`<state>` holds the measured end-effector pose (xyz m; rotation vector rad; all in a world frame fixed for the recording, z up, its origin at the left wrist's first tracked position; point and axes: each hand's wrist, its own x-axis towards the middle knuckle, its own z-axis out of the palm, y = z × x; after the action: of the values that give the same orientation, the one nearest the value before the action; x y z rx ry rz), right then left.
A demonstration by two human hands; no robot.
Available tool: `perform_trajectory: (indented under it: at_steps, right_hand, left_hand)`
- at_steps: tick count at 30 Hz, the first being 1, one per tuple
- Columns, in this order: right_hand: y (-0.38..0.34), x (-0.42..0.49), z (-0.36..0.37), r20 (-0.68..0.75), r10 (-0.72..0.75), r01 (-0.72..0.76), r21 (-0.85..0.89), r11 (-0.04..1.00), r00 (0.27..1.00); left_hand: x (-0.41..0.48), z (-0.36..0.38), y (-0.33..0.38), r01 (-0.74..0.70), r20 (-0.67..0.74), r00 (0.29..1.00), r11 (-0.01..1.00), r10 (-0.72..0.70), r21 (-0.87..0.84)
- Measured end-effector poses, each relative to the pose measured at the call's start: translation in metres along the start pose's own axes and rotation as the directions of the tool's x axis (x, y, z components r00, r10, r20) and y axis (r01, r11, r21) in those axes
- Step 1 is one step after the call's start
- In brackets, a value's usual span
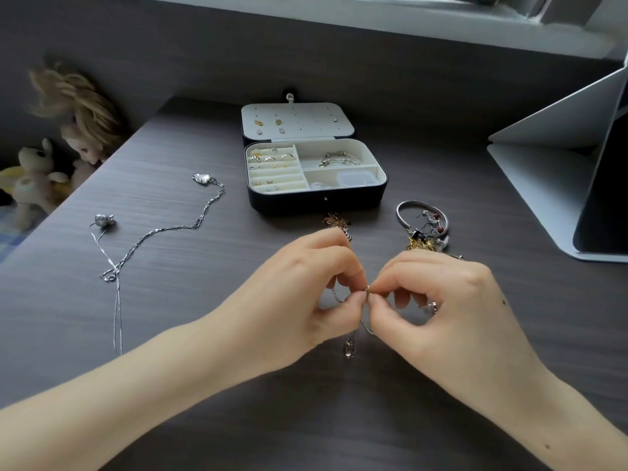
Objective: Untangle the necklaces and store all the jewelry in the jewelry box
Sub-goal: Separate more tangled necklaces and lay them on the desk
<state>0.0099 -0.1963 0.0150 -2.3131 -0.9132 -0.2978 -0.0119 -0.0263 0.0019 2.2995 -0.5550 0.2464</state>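
on the dark wood-grain desk (170,300), the left hand (306,294) and right hand (441,300) meet near the middle, each pinching a fine chain (366,326) at its clasp. curled fingers hide most of it. a clear pendant (349,350) dangles below. the open jewelry box (289,202) sits towards the back edge, crossed silver necklaces (153,232) left, a bangle heap (423,226) right.

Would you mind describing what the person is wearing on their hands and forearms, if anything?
Both forearms are bare in view: no sleeves, watch or bracelet. The left hand shows no ring. By the fingers of the right hand sits a small ring-like glint, though I cannot tell whether it is worn. Visible nails look short and unpainted.
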Motion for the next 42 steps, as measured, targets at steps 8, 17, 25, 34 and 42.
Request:
perform_trajectory:
  at_steps: [8,17,25,34,42]
  right_hand:
    - [-0.009,0.001,-0.005,0.162,0.303,-0.343,0.422,0.839,0.939]
    - [-0.008,0.002,-0.004,0.262,0.445,-0.494,0.666,0.559,0.856]
    - [-0.008,0.003,-0.004,0.282,0.444,-0.501,0.693,0.519,0.851]
    - [-0.011,0.002,-0.006,0.208,0.371,-0.418,0.594,0.688,0.905]
    - [-0.009,0.000,-0.004,0.099,0.343,-0.352,0.409,0.842,0.934]
  left_hand:
    - [0.000,-0.002,0.002,0.002,0.023,1.000,1.000,-0.002,0.024]
    - [0.002,-0.005,0.009,0.305,0.095,0.952,0.878,-0.291,-0.368]
    - [0.003,-0.006,0.007,0.347,0.077,0.935,0.846,-0.347,-0.405]
    - [0.004,-0.011,0.008,0.356,0.097,0.931,0.812,-0.353,-0.463]
    - [0.004,-0.009,0.005,0.360,0.090,0.931,0.846,-0.354,-0.393]
